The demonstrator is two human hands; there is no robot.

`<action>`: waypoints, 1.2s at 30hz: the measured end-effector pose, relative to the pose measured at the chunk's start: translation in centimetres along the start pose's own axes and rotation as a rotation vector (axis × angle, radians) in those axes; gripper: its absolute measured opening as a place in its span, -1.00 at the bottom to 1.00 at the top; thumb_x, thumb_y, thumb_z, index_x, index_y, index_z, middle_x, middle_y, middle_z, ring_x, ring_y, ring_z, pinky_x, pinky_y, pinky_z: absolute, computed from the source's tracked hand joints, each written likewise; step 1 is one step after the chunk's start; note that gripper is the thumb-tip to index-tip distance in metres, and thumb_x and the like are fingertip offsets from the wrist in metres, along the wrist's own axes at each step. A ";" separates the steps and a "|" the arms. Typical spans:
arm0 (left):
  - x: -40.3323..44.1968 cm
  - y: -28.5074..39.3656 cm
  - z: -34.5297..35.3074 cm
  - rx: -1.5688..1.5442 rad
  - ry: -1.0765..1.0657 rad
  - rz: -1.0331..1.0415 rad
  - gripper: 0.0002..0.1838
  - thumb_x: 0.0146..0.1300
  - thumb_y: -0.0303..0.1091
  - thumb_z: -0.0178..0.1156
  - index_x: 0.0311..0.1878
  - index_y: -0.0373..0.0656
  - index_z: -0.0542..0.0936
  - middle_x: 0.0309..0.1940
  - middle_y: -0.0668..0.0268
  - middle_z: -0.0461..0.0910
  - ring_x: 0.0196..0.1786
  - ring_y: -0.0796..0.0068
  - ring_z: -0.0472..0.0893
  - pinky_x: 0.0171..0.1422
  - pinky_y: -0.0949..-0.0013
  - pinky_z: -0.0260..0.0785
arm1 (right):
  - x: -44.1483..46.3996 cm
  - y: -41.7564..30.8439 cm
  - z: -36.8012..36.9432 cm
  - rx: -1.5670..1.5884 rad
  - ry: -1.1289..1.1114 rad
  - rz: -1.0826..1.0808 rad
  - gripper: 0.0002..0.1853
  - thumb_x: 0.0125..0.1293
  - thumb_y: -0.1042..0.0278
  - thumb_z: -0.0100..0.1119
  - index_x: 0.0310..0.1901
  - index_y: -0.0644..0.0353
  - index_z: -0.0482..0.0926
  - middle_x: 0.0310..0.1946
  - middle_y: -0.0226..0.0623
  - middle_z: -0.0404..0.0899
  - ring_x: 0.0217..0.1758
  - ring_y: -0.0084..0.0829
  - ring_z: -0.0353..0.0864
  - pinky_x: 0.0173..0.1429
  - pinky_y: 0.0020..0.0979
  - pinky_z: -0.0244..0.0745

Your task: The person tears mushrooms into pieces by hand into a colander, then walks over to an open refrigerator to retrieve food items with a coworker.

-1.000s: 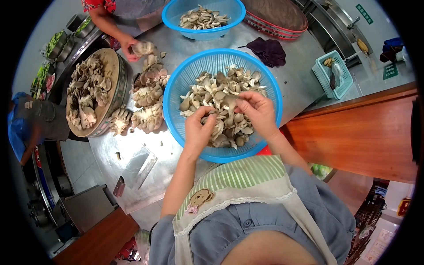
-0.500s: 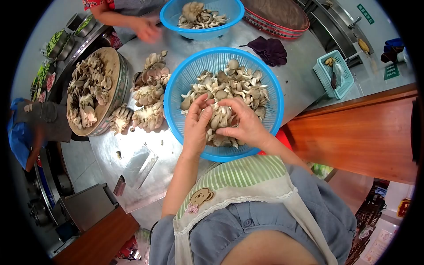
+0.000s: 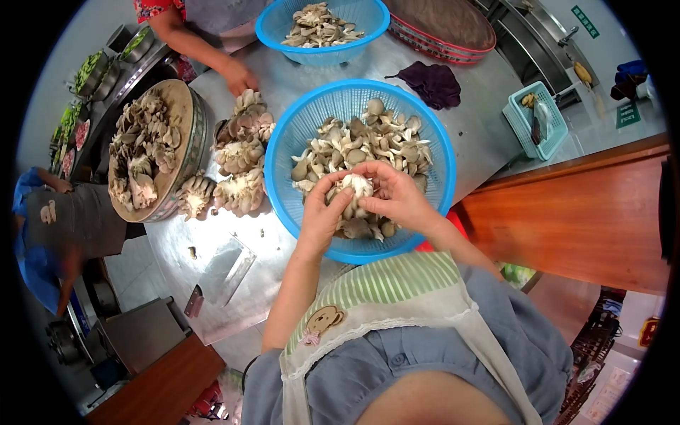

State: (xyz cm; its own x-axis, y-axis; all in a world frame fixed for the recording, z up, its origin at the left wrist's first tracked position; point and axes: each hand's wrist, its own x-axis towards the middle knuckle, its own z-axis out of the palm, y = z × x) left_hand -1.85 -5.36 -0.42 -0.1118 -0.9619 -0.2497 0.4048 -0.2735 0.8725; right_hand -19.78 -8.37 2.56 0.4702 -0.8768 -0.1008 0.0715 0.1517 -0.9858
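Note:
Over the near part of a blue plastic basket (image 3: 448,152), my left hand (image 3: 326,209) and my right hand (image 3: 399,198) hold one mushroom cluster (image 3: 358,187) between them, its pale stem side showing. Fingers of both hands are curled round it. Loose grey-brown mushrooms (image 3: 343,149) lie heaped in the basket below and beyond my hands. Left of the basket, whole mushroom clusters (image 3: 239,190) rest on the metal table (image 3: 489,152). More clusters (image 3: 142,134) sit in a round, tilted wooden-looking container (image 3: 185,145) farther left.
Across the table a co-worker's hand (image 3: 241,76) touches the clusters, near a second blue basket (image 3: 368,44) of mushrooms. A cleaver (image 3: 234,280) lies at the table's near left. A purple cloth (image 3: 428,83) and a small green basket (image 3: 554,138) are on the right.
The cluster between my hands is turned pale side up, and my hands are closer together. The co-worker's hand has moved from the far basket down to the clusters. Another person at far left has shifted.

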 end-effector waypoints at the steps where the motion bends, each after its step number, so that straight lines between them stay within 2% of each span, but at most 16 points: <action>1: -0.1 0.4 0.1 0.014 0.009 -0.020 -0.64 0.37 -0.41 0.22 0.21 -0.23 0.53 0.03 0.29 0.60 0.03 0.55 0.58 0.12 0.48 0.46 | 0.0 -0.2 -0.2 -0.010 -0.043 -0.006 -0.51 0.22 0.60 0.21 0.22 0.24 0.45 0.03 -0.35 0.51 -0.04 -0.62 0.56 -0.01 -0.54 0.54; 3: 0.0 0.6 0.0 0.027 0.014 -0.042 -0.66 0.36 -0.43 0.21 0.19 -0.22 0.55 0.01 0.29 0.62 0.00 0.55 0.60 0.07 0.49 0.49 | 0.0 -0.1 -0.4 -0.057 -0.051 -0.032 -0.51 0.23 0.62 0.13 0.23 0.24 0.44 0.04 -0.33 0.51 -0.01 -0.61 0.56 0.04 -0.52 0.53; 5: 0.1 0.7 -0.4 -0.091 -0.017 -0.071 -0.69 0.36 -0.42 0.20 0.15 -0.21 0.58 -0.05 0.30 0.64 -0.08 0.56 0.63 -0.09 0.50 0.53 | 0.0 -0.1 -0.7 -0.105 -0.059 -0.058 -0.50 0.23 0.65 0.05 0.24 0.24 0.43 0.05 -0.32 0.51 0.03 -0.59 0.55 0.09 -0.49 0.52; 7: 0.1 1.1 -1.1 -0.092 -0.012 -0.111 -0.70 0.37 -0.41 0.18 0.14 -0.21 0.57 -0.07 0.29 0.64 -0.11 0.55 0.64 -0.15 0.50 0.53 | 0.1 -0.2 -1.2 -0.346 -0.012 -0.084 -0.47 0.24 0.68 -0.01 0.29 0.24 0.39 0.11 -0.27 0.51 0.09 -0.53 0.54 0.18 -0.45 0.49; 9: 0.0 1.6 -1.2 -0.130 0.005 -0.155 -0.70 0.39 -0.33 0.16 0.13 -0.20 0.56 -0.12 0.28 0.65 -0.18 0.55 0.64 -0.30 0.50 0.50 | 0.4 -0.4 -2.0 -0.182 -0.007 -0.075 -0.46 0.25 0.68 -0.03 0.31 0.25 0.37 0.12 -0.25 0.51 0.12 -0.52 0.54 0.20 -0.45 0.48; 10: -0.1 1.6 -1.3 -0.131 0.007 -0.155 -0.70 0.39 -0.33 0.16 0.13 -0.20 0.56 -0.12 0.28 0.65 -0.18 0.55 0.64 -0.30 0.50 0.50 | 0.4 -0.4 -2.0 -0.015 0.001 -0.062 -0.45 0.26 0.69 -0.05 0.32 0.25 0.35 0.14 -0.23 0.51 0.14 -0.50 0.54 0.22 -0.44 0.48; 14: -0.2 1.7 -1.3 -0.182 0.014 -0.154 -0.67 0.38 -0.31 0.17 0.16 -0.19 0.55 -0.11 0.29 0.65 -0.17 0.53 0.64 -0.27 0.48 0.53 | 0.5 -1.0 -2.1 0.159 0.019 -0.029 -0.47 0.30 0.68 0.02 0.33 0.27 0.33 0.13 -0.24 0.51 0.18 -0.50 0.52 0.28 -0.42 0.46; 18: -0.3 1.9 -0.9 -0.246 -0.024 -0.120 -0.62 0.38 -0.31 0.18 0.22 -0.18 0.51 -0.09 0.29 0.64 -0.16 0.50 0.65 -0.24 0.45 0.54 | 1.0 0.1 -2.4 0.085 0.067 -0.178 -0.54 0.38 0.61 0.12 0.30 0.24 0.38 0.16 -0.26 0.52 0.18 -0.47 0.54 0.30 -0.38 0.46; 22: -0.3 1.1 0.0 -0.362 -0.049 -0.149 -0.59 0.36 -0.35 0.20 0.25 -0.18 0.49 -0.09 0.28 0.64 -0.16 0.48 0.65 -0.23 0.44 0.54 | 1.1 0.5 -0.8 0.108 0.125 -0.170 -0.70 0.33 0.61 0.15 0.09 0.27 0.49 0.05 -0.31 0.56 0.10 -0.52 0.55 0.23 -0.44 0.48; 24: -0.1 0.7 0.3 -0.269 0.006 -0.065 -0.59 0.34 -0.41 0.22 0.25 -0.19 0.49 -0.03 0.27 0.62 -0.15 0.48 0.64 -0.23 0.43 0.55 | 1.2 0.3 -0.3 0.137 0.138 -0.177 -0.73 0.30 0.60 0.16 0.03 0.27 0.51 0.00 -0.33 0.57 0.04 -0.56 0.56 0.16 -0.48 0.50; 25: -0.1 0.9 0.3 -0.205 0.036 -0.034 -0.58 0.31 -0.45 0.26 0.24 -0.20 0.51 -0.01 0.29 0.61 -0.08 0.50 0.63 -0.10 0.44 0.55 | 1.0 0.0 -0.7 -0.067 0.123 -0.101 -0.75 0.28 0.57 0.19 0.00 0.27 0.52 -0.03 -0.34 0.57 0.00 -0.57 0.56 0.12 -0.49 0.50; 26: -0.1 1.1 0.4 -0.205 0.037 -0.033 -0.58 0.31 -0.45 0.26 0.24 -0.20 0.51 -0.01 0.29 0.61 -0.08 0.50 0.63 -0.10 0.44 0.55 | 0.8 -0.1 -0.9 -0.271 0.110 -0.020 -0.76 0.26 0.54 0.22 -0.03 0.27 0.52 -0.06 -0.35 0.57 -0.04 -0.59 0.55 0.09 -0.49 0.50; 28: -0.2 1.7 0.5 0.012 0.059 0.052 -0.59 0.28 -0.47 0.28 0.21 -0.21 0.55 0.00 0.32 0.61 0.00 0.55 0.60 0.07 0.46 0.50 | 0.9 -0.2 -0.7 -0.225 0.104 -0.098 -0.73 0.24 0.51 0.25 -0.03 0.28 0.55 -0.14 -0.37 0.56 -0.09 -0.61 0.53 0.01 -0.50 0.50; 31: -0.4 2.4 0.8 0.110 0.049 0.098 -0.61 0.25 -0.50 0.28 0.17 -0.22 0.57 -0.02 0.35 0.61 0.05 0.58 0.57 0.17 0.47 0.44 | 1.0 -1.0 -0.9 -0.275 0.069 -0.099 -0.71 0.25 0.49 0.24 0.01 0.30 0.57 -0.16 -0.39 0.57 -0.08 -0.61 0.53 -0.02 -0.50 0.51; 34: -0.5 2.4 0.6 0.133 0.035 0.056 -0.62 0.24 -0.53 0.26 0.14 -0.23 0.58 -0.02 0.35 0.60 0.02 0.59 0.57 0.14 0.47 0.44 | 1.0 -0.6 -1.5 -0.341 -0.025 -0.104 -0.70 0.29 0.46 0.23 0.05 0.33 0.57 -0.15 -0.38 0.59 -0.10 -0.61 0.55 -0.05 -0.49 0.52; 36: -0.5 2.2 0.5 0.126 0.038 0.072 -0.63 0.24 -0.52 0.26 0.14 -0.24 0.58 -0.04 0.36 0.61 -0.02 0.62 0.57 0.09 0.50 0.45 | 1.0 -0.2 -1.5 -0.177 0.034 0.028 -0.75 0.36 0.43 0.21 0.02 0.32 0.58 -0.17 -0.44 0.59 -0.14 -0.65 0.55 -0.07 -0.53 0.51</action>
State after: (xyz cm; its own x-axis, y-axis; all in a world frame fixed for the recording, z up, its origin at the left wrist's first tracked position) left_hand -1.40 -5.50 1.82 -0.0515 -0.9789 -0.1977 0.2935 -0.2041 0.9339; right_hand -20.66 -9.94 2.43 0.4391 -0.8889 -0.1304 -0.0986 0.0966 -0.9904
